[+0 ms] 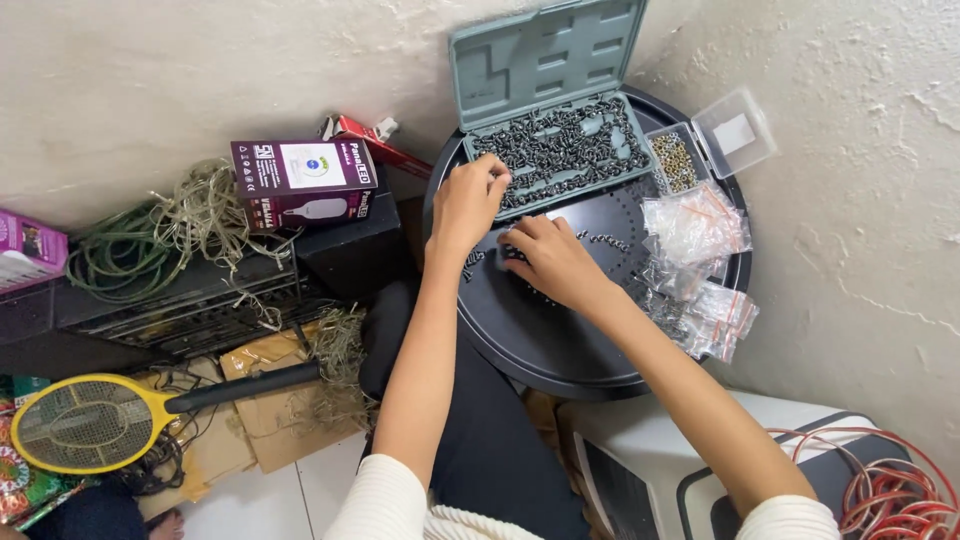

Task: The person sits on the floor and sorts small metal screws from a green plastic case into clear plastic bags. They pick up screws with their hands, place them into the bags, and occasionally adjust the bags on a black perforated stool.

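Sorting of small dark metal pieces [560, 150], by the look of it, somewhere mid-way: reaches with left hand [468, 205] into the near-left corner of the open grey-green case [545, 60], fingers [495, 175] drawn narrow together among the heaped pieces, too small to tell whether pinching one. Presses right hand [553, 262] palm-down on the round black worktop [560, 345], just below and right of the left fingers, right fingers curled under and hidden, so cannot tell whether closed on anything. Leaves a short scatter of loose pieces [608, 240] lying just beyond the right fingertips, apart from the case. Keeps a small clear box of brass-coloured bits [676, 162] and a pile of clear plastic bags [695, 228] further right, well clear of both hands. Judging from this, calls next for a fine pinch on one piece without dragging its neighbours over the case's low near edge, and for a steady right hand so as not to sweep the loose ones off the worktop.
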